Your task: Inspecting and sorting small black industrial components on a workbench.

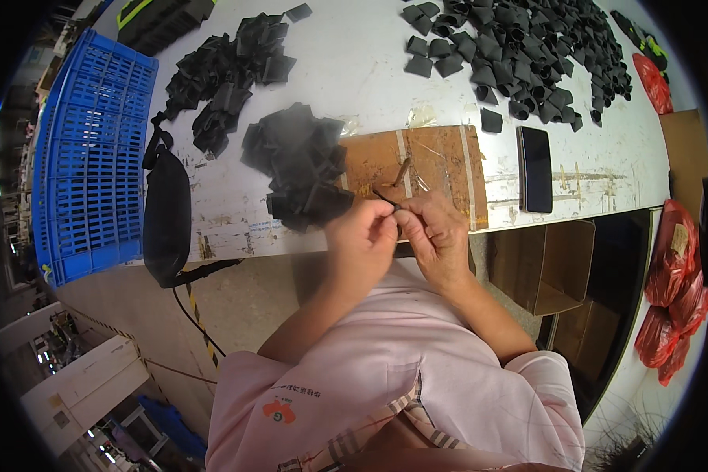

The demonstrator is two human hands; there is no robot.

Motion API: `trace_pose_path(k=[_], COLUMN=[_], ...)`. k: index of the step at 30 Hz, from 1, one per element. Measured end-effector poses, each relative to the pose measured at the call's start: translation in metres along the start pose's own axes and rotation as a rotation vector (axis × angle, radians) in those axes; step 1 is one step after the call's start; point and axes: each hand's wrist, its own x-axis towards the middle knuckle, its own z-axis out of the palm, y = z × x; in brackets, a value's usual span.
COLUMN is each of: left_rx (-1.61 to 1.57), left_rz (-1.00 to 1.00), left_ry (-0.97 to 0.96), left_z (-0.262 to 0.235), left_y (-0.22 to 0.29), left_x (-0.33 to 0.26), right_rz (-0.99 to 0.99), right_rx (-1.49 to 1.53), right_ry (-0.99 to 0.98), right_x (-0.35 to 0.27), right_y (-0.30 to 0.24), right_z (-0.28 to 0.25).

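Note:
Both my hands meet at the near edge of the white worktable [354, 63]. My left hand [362, 236] and my right hand [436, 232] pinch a small thin black strip [387, 197] between their fingertips. Just left of my hands lies a heap of black flat pieces [295, 161]. Under and behind my hands a brown cardboard sheet [433, 161] is taped to the tabletop, with a short brown stick-like tool [402, 171] lying on it.
A big pile of black tube-like pieces [519, 51] fills the far right, another pile [220, 75] the far left. A dark phone [536, 168] lies right of the cardboard. A blue crate [90, 157], black pouch [167, 216], open carton [547, 263] and red bags [672, 291] surround the table.

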Motion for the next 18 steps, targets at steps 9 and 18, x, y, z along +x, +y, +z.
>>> trace_pose_path(k=[9, 18], left_rx=[-0.695, -0.479], left_rz=[-0.497, 0.065], left_ry=[0.085, 0.166], left_z=[-0.004, -0.001], left_y=[0.005, 0.020], left_x=[0.013, 0.016], right_rz=[-0.005, 0.668], right_rx=[-0.228, 1.418], right_ry=[0.118, -0.213], right_x=[0.011, 0.017], right_y=[0.007, -0.008], right_z=[0.007, -0.005])
